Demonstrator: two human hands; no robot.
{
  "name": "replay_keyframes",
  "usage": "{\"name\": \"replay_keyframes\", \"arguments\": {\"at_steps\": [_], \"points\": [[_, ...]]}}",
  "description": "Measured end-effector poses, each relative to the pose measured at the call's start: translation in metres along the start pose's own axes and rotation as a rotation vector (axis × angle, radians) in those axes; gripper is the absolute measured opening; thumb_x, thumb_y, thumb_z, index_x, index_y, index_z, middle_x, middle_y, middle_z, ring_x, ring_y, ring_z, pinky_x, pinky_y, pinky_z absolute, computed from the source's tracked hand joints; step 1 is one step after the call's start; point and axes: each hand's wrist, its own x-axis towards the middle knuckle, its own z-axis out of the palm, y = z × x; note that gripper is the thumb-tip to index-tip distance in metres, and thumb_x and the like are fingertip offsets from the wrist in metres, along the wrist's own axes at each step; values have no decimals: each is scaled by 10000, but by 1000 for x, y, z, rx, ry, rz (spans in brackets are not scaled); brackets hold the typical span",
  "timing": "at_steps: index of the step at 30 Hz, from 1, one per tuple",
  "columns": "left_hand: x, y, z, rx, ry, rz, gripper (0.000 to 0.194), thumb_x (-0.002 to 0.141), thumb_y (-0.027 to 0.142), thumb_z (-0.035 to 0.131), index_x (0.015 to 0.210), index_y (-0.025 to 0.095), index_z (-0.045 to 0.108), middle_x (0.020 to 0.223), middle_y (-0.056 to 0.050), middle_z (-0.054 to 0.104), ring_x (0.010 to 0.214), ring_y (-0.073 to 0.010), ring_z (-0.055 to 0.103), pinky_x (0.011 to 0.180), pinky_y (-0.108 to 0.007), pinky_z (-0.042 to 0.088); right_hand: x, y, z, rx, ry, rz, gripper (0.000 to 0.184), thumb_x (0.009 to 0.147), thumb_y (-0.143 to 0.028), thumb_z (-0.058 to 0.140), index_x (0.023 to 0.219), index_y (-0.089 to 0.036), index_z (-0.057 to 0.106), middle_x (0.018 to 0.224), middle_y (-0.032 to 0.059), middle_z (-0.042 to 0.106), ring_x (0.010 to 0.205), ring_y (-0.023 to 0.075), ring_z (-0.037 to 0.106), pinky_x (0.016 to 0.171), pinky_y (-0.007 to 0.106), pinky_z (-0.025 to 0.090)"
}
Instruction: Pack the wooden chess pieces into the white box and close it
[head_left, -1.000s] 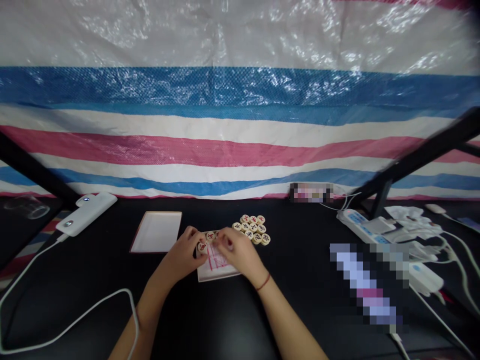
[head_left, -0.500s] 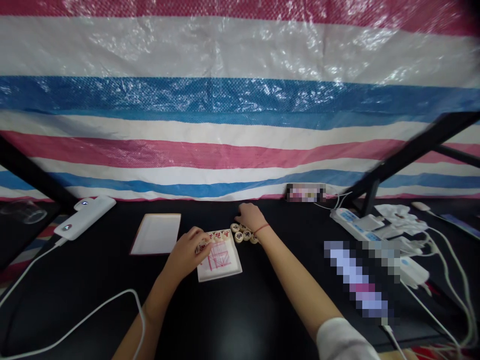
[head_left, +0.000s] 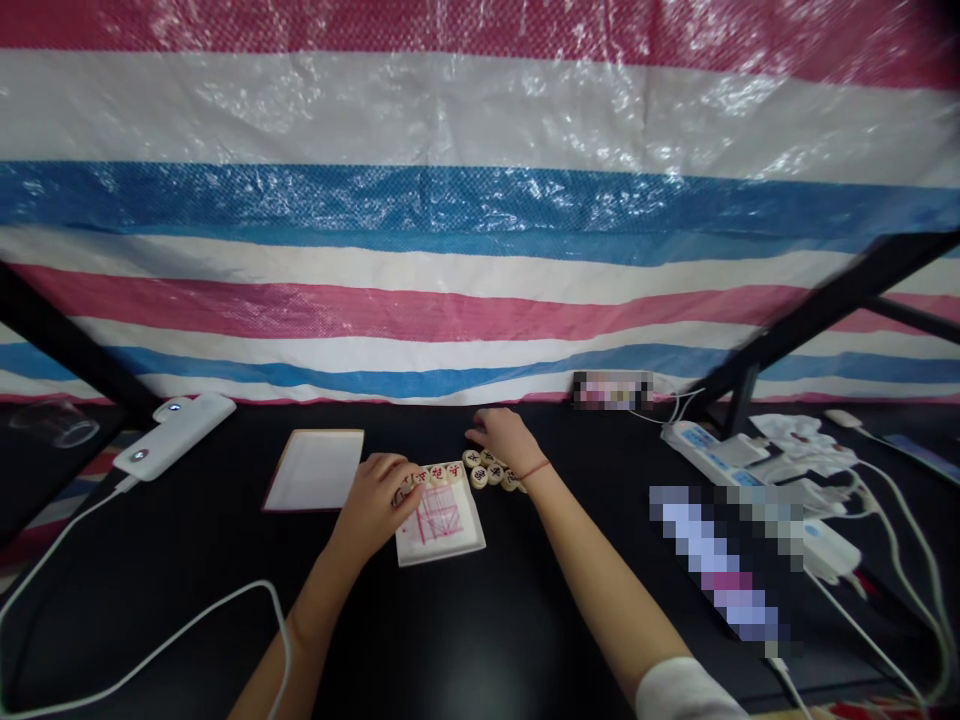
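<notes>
A small white tray with a red grid [head_left: 442,522] lies on the black table [head_left: 480,620], with a row of round pale chess discs [head_left: 436,474] along its far edge. My left hand [head_left: 379,500] rests on the tray's left corner, fingers curled round a disc at the row's left end. My right hand [head_left: 506,440] reaches beyond the tray and lies over a loose cluster of discs [head_left: 487,470], fingers bent down onto them; whether it holds one is hidden.
A white lid [head_left: 315,470] lies left of the tray. A white power bank [head_left: 176,425] with its cable [head_left: 150,640] sits at far left, near a glass [head_left: 52,425]. Power strips and cables [head_left: 780,470] crowd the right. A striped tarp [head_left: 480,200] hangs behind.
My right hand left the tray and moved back to the loose discs behind it. The left hand stayed at the tray's left corner. The view tilted slightly.
</notes>
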Motion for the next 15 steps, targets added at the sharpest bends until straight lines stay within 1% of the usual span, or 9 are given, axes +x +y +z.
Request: {"name": "replay_keyframes", "arguments": {"at_steps": [2,3,4,6,8,10,11,15], "points": [[-1,1,4,-34,14,-24,243,860,293,569,1089,256,646,1069,-69,621,1043,-245,557,947,-401,432,-13,-11,0,142,41,-80,228,862,-371,635,990,-194,700,940,65,731,909,190,678,784,247,463],[-1,2,6,-63,8,-37,305,857,307,583,1156,260,619,1123,-72,608,1086,-248,553,971,-397,430,-21,-17,2,297,52,-130,235,851,-388,645,974,-196,703,895,48,732,843,176,684,753,243,474],[-2,3,8,-94,-4,-52,367,852,322,597,1214,264,587,1173,-74,594,1123,-249,547,992,-390,428,-28,-23,5,488,27,-175,245,838,-405,653,954,-195,705,860,36,729,763,163,684,702,241,488],[-3,6,12,-153,-46,-78,440,857,334,601,1287,270,530,1231,-66,578,1166,-239,544,1015,-370,428,-41,-35,14,866,-84,-205,293,803,-451,671,925,-187,703,789,22,716,620,144,659,587,242,503],[-3,9,14,-195,-76,-98,405,893,311,552,1295,276,516,1226,-50,589,1153,-214,564,1007,-345,442,-50,-42,23,1147,-158,-167,343,750,-482,708,901,-173,699,713,10,697,544,127,625,529,240,507],[-4,11,15,-211,-79,-109,340,922,284,502,1260,274,543,1181,-40,613,1101,-191,595,978,-327,466,-54,-43,30,1332,-166,-98,373,691,-473,760,881,-159,698,681,5,687,537,115,613,546,242,522],[-4,11,15,-212,-74,-109,319,926,278,494,1239,270,559,1161,-38,622,1075,-186,607,962,-321,477,-55,-42,32,1399,-169,-67,380,666,-459,783,879,-155,699,702,9,694,559,114,620,570,245,530],[-4,9,14,-218,-53,-85,316,918,285,510,1225,259,579,1145,-41,633,1051,-183,621,941,-313,498,-60,-34,38,1579,-243,-11,418,606,-373,839,947,-174,699,893,27,720,750,133,667,709,260,542]]}}
